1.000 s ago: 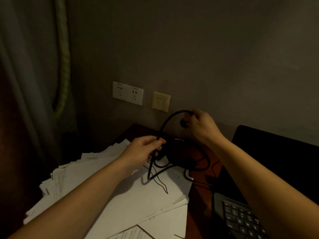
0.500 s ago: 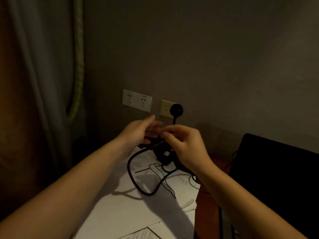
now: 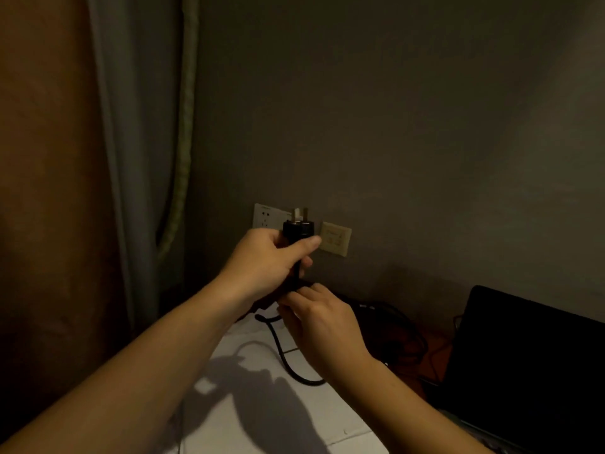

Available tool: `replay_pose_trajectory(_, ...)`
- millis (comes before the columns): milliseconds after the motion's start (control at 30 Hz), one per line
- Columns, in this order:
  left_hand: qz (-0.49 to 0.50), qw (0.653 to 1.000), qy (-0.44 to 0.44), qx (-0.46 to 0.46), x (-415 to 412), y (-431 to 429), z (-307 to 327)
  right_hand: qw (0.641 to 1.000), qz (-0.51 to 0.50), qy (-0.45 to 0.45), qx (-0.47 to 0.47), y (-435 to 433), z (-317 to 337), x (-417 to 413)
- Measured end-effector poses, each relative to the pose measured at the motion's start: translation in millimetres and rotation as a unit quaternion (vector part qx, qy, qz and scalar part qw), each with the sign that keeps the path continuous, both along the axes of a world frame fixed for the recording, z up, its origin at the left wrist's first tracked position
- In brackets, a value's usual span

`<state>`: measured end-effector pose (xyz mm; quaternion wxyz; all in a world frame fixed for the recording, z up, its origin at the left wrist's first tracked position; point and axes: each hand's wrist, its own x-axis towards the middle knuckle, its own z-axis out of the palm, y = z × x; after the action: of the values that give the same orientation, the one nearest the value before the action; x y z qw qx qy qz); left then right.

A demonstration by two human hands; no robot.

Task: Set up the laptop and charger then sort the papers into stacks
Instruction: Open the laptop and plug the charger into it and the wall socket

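Now left hand [image 3: 265, 257] clamps plug [image 3: 297, 228], prongs up, near wall socket [image 3: 265, 216]; right hand [image 3: 322, 322] pinches cable [image 3: 284, 355] over papers [image 3: 262, 404].

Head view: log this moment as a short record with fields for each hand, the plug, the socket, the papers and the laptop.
left hand: closed round the plug, prongs up
right hand: pinching the cord just below the left hand
plug: black, held in front of the socket, not inserted
socket: white wall plate, partly hidden by the plug
cord: loops down over the papers
papers: unsorted, under the arms
laptop: open, screen dark, at right
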<state>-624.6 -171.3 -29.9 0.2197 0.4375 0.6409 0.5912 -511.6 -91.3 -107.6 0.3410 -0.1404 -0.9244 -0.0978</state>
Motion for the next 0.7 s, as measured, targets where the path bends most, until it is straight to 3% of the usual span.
replay_pose_trajectory(167, -0.017, 1.0, 0.0, 0.019, -9, -3, 2, 0.99, 0.095, -0.051, -0.095, 2, 10, 9)
replay_pose_trajectory(267, -0.042, 0.998, -0.029, 0.019, -18, 1, 2, 0.975, 0.122, 0.047, -0.179, 10, 10, 14)
replay_pose_trajectory(333, -0.059, 0.996, -0.064, 0.017, -24, 7, -3, 0.935, 0.112, 0.127, -0.311, 17, 19, 7)
replay_pose_trajectory(433, -0.075, 0.99, -0.116, 0.016, -35, 21, -13, 0.877, 0.085, 0.205, -0.427, 30, 40, -14)
replay_pose_trajectory(533, -0.089, 0.983, -0.16, 0.007, -46, 37, -23, 0.826, 0.062, 0.18, -0.53, 46, 54, -38)
replay_pose_trajectory(700, -0.054, 0.993, -0.091, -0.059, -66, 68, -47, 0.766, 0.025, 0.162, -0.621, 83, 46, -71)
